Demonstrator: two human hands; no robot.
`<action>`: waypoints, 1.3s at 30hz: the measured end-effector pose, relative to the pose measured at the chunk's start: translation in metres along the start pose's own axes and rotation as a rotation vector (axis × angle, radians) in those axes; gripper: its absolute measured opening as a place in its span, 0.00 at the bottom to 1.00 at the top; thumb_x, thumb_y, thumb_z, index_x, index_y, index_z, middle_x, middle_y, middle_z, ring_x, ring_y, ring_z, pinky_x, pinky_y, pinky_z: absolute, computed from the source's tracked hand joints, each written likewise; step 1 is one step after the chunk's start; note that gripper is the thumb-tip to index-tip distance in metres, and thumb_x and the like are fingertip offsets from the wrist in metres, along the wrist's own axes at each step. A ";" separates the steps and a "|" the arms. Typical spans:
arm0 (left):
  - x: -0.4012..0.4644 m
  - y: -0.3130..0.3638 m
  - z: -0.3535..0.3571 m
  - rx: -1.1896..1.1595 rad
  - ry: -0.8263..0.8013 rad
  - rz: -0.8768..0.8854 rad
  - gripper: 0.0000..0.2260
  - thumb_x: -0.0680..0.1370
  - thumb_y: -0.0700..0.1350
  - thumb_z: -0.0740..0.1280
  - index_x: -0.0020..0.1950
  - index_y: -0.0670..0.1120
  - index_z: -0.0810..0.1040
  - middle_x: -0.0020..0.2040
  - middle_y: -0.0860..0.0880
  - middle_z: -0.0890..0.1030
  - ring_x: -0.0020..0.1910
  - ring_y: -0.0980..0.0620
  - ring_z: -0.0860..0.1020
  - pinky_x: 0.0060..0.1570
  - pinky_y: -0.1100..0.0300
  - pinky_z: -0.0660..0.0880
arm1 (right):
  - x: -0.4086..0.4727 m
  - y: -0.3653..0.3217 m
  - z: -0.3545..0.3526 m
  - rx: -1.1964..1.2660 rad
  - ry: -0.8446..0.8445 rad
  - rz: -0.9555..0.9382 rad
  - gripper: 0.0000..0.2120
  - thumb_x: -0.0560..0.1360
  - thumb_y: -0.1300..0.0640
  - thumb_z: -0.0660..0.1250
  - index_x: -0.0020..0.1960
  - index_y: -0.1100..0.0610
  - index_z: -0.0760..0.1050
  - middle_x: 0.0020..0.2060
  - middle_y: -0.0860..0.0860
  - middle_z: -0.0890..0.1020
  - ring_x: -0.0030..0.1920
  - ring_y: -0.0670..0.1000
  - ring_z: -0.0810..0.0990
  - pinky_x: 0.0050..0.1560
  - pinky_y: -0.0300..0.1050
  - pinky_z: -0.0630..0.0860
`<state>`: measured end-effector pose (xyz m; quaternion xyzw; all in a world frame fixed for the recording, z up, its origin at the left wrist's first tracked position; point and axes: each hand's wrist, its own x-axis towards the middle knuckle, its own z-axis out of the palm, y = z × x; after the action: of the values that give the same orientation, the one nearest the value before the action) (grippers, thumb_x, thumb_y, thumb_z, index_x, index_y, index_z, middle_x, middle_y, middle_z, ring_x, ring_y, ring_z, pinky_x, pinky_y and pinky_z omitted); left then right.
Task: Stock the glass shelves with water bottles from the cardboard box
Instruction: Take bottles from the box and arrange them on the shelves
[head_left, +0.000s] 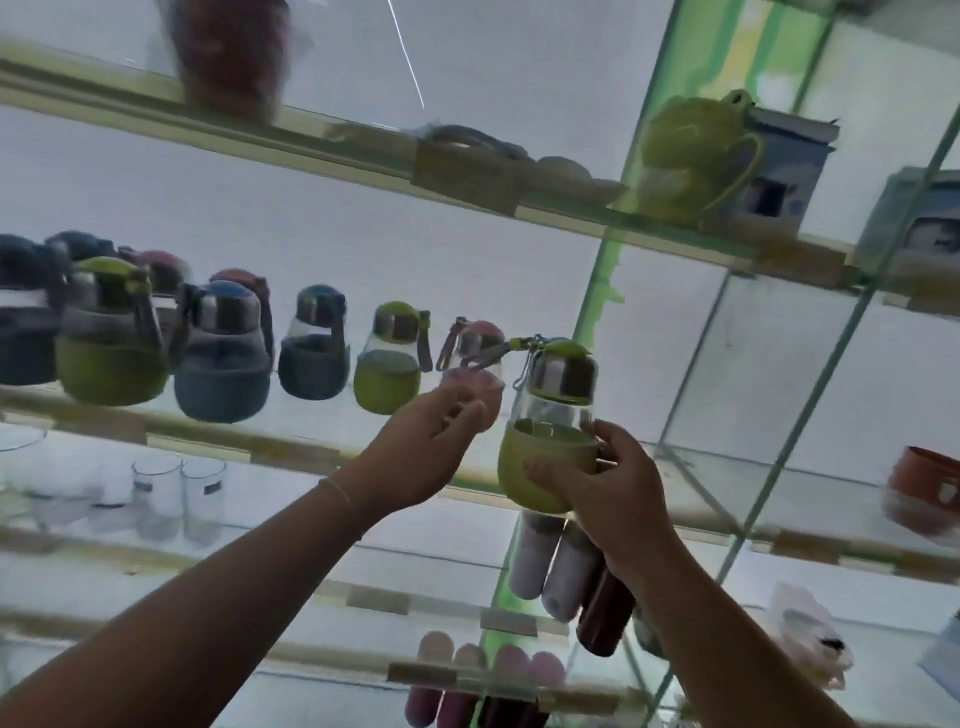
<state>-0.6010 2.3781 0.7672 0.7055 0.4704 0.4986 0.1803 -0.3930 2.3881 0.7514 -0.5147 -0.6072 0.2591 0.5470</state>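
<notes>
My right hand (613, 483) grips a clear water bottle with a green sleeve and green cap (550, 431), holding it upright at the right end of the glass shelf (218, 436). My left hand (431, 441) reaches up to a pink-sleeved bottle (475, 358) standing on that shelf; its fingers curl around the pink base, though contact is blurred. A row of green, blue and pink bottles (387, 358) stands along the shelf to the left. The cardboard box is out of sight.
A green jug (696, 156) and blue boxes (779, 171) stand on the shelf above. Drinking glasses (176, 493) sit on the shelf below left, slim flasks (561, 566) below the held bottle. An orange container (924, 488) sits at the right behind a glass divider (800, 426).
</notes>
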 end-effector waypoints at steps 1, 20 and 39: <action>0.001 -0.005 -0.009 0.003 0.008 -0.014 0.09 0.82 0.49 0.59 0.57 0.49 0.76 0.50 0.54 0.80 0.49 0.58 0.78 0.48 0.64 0.75 | 0.002 -0.004 0.010 -0.003 -0.007 -0.014 0.23 0.61 0.52 0.83 0.52 0.45 0.77 0.44 0.42 0.83 0.45 0.44 0.83 0.46 0.42 0.81; 0.002 -0.097 -0.132 0.040 0.142 -0.099 0.15 0.82 0.51 0.60 0.67 0.48 0.72 0.55 0.51 0.77 0.50 0.59 0.74 0.41 0.72 0.68 | 0.031 -0.045 0.194 0.003 -0.198 -0.071 0.30 0.60 0.51 0.83 0.58 0.51 0.75 0.47 0.44 0.81 0.48 0.46 0.82 0.45 0.41 0.83; -0.006 -0.117 -0.151 0.088 0.152 -0.105 0.15 0.81 0.51 0.61 0.68 0.51 0.69 0.57 0.53 0.74 0.51 0.56 0.75 0.39 0.74 0.71 | 0.033 -0.055 0.248 -0.027 -0.260 -0.005 0.36 0.58 0.45 0.83 0.60 0.51 0.72 0.51 0.48 0.83 0.50 0.49 0.84 0.51 0.48 0.83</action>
<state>-0.7895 2.3982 0.7454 0.6472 0.5405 0.5192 0.1390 -0.6388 2.4615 0.7462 -0.4825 -0.6779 0.3141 0.4572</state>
